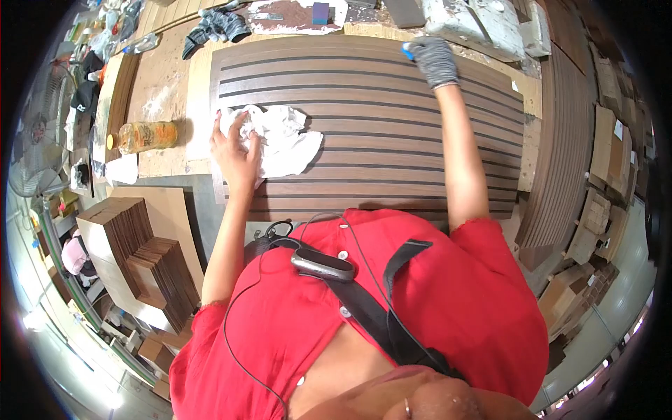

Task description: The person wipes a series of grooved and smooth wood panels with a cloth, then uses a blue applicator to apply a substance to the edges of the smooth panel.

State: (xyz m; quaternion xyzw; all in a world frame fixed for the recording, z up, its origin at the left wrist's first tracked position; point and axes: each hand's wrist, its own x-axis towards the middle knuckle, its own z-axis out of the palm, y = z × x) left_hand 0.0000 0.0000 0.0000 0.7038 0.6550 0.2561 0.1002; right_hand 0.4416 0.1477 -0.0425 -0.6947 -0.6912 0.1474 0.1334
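A brown wood-look panel (364, 143) with dark parallel grooves lies flat in front of me. At its left end my bare left hand (236, 150) has its fingers curled over a crumpled white cloth (283, 143), which spreads across the slats. My right hand (434, 61), in a grey knit glove, is closed at the panel's far right edge. A small blue thing (407, 50) pokes out beside its fingers; the rest of it is hidden in the glove, so its kind does not show.
Left of the panel lies a plastic bottle (148, 137) with yellowish contents. A grey glove (217, 29) rests at the far left. Stacked cardboard pieces (150, 255) stand lower left, with a fan (43, 129) beyond. More grooved panels (560, 150) are piled on the right.
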